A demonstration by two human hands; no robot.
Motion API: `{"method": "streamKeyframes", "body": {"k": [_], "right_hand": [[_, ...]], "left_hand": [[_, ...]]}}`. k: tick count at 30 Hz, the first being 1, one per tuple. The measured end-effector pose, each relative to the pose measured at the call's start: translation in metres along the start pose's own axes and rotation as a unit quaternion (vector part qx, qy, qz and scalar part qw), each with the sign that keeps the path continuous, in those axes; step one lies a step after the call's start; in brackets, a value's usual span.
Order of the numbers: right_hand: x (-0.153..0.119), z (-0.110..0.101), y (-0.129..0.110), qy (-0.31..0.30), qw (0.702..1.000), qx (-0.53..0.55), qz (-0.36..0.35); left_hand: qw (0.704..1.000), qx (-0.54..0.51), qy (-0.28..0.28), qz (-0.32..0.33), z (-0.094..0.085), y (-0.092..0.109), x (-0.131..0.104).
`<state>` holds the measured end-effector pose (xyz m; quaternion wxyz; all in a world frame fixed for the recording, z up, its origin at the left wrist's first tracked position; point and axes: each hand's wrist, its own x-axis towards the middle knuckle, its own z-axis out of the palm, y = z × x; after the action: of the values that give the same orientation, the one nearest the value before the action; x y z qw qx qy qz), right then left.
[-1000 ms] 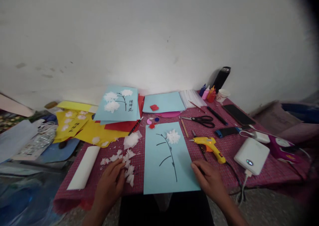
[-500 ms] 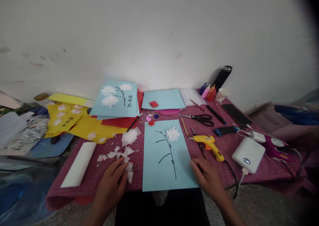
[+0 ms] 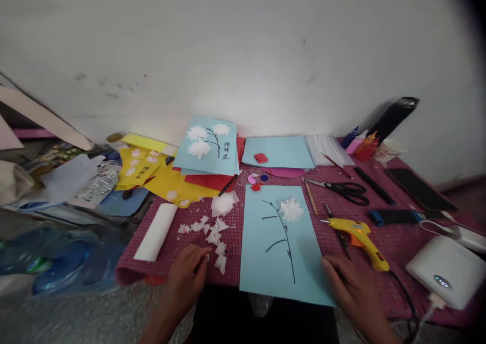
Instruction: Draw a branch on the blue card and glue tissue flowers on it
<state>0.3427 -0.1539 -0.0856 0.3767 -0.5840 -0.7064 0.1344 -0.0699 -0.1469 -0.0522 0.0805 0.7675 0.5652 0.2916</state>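
Observation:
A light-blue paper sheet (image 3: 266, 268) lies in front of me, bearing a drawn black stem with branches and one white tissue-paper flower (image 3: 291, 209) at its upper right. Left of it, my left hand (image 3: 190, 270) has its fingers closed, with a small white bit of tissue paper at the fingertips. Crumpled white tissue pieces (image 3: 214, 232) lie just above that hand. My right hand (image 3: 351, 286) is loosely curled at the sheet's right edge, thumb and forefinger touching it; its other fingers are hidden.
A yellow glue gun (image 3: 359, 232) with its cord, scissors (image 3: 347, 189) and a white power bank (image 3: 446, 268) are on the right. A white paper roll (image 3: 156, 232) lies left. Behind stand a finished flower picture (image 3: 207, 167) and paint bottles (image 3: 357, 141).
The head view has turned left, shifting everything rightward. My left hand has drawn back from the tissue pieces, its fingers now closed together. My right hand stays at the sheet's edge.

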Motion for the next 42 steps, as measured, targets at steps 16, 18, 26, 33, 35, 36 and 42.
{"method": "streamKeyframes", "body": {"k": [16,18,26,33,35,36,42], "right_hand": [[0.002,0.004,0.009,0.013,1.0,-0.017,-0.016],[0.002,0.004,0.01,0.019,1.0,-0.017,-0.017],[0.004,0.0,-0.006,-0.005,0.999,-0.032,0.025],[0.002,0.003,0.002,-0.007,0.998,-0.052,0.026],[0.001,0.005,0.005,-0.012,0.998,-0.051,0.022],[0.001,0.006,0.004,-0.009,0.998,-0.05,0.021],[0.007,-0.001,-0.013,-0.014,0.999,-0.021,0.032]], "left_hand": [[0.998,0.004,0.039,0.055,0.004,-0.006,-0.006],[0.997,0.002,0.053,0.052,0.002,-0.008,-0.002],[0.997,-0.015,0.074,-0.007,-0.006,-0.021,0.009],[0.981,-0.104,0.056,-0.154,-0.011,-0.021,0.017],[0.976,-0.118,0.05,-0.176,-0.011,-0.021,0.019],[0.975,-0.123,0.048,-0.178,-0.011,-0.021,0.019],[0.989,-0.084,0.058,-0.108,-0.011,-0.03,0.019]]}}
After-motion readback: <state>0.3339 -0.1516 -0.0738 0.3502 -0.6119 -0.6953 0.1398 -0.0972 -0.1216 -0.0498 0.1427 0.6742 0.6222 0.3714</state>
